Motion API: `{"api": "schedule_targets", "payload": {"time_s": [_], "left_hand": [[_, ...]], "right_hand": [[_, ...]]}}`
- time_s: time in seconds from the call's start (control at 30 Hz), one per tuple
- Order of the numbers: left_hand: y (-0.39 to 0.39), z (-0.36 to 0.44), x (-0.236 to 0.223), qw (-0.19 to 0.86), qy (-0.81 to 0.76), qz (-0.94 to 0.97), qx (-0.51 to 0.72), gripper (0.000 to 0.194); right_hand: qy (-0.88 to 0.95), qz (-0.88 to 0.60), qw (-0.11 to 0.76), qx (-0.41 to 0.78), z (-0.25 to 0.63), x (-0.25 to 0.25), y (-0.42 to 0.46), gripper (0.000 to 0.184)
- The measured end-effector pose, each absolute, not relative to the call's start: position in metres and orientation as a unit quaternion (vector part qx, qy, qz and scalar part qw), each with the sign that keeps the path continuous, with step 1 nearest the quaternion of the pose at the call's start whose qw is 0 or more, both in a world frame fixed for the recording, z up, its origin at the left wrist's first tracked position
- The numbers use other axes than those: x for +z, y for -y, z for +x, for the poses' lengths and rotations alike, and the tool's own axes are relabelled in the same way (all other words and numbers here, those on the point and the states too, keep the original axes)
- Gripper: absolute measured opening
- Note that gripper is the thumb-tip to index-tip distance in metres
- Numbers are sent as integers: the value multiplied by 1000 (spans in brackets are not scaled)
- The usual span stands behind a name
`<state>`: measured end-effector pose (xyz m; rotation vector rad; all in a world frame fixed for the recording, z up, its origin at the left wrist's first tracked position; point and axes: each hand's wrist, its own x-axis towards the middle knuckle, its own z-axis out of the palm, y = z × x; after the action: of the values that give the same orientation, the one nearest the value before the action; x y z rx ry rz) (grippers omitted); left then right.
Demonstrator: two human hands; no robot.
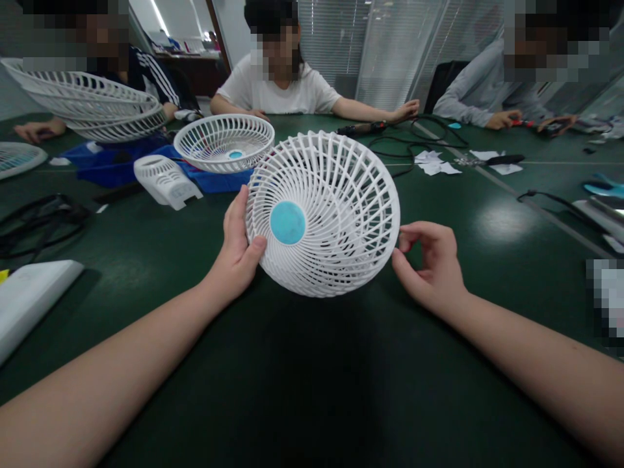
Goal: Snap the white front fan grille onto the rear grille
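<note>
A white round fan grille (336, 214) with a blue centre disc is held tilted above the dark green table (302, 390), its outer face toward me. My left hand (238, 250) grips its left rim, thumb on the front and fingers behind. My right hand (431, 263) is at the grille's right rim, fingers curled, with the thumb and fingertips touching or almost touching the edge.
Another white grille (224, 142) lies on blue cloth (117, 162) beside a white fan housing (166, 181). More stacked grilles (92, 104) stand at far left. Black cables (34, 218), a white box (29, 299), paper scraps (433, 162) and three seated people surround the table.
</note>
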<state>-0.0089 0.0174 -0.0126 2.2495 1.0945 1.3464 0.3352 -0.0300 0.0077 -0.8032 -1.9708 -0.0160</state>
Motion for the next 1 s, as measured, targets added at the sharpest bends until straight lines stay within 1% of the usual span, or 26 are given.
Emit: {"api": "schedule_targets", "payload": {"time_s": [0.17,0.33,0.5,0.77,1.0], "left_hand": [[-16,-9,-12,154,-386,779,470,86],[-17,-8,-13,167,-384,771,479,88],[-17,-8,-12,172,-379,776,474,84],[-15,-7,-11,171,-384,776,470,83],[-16,-4,-8,146,-396,768,481,90]], "right_hand": [[769,-387,498,105,336,1,21,52],[759,-397,494,144,336,0,19,50],[748,-404,495,179,337,-3,17,50],[681,-436,512,292,337,-5,13,44],[588,-460,532,399,337,-4,6,48]]}}
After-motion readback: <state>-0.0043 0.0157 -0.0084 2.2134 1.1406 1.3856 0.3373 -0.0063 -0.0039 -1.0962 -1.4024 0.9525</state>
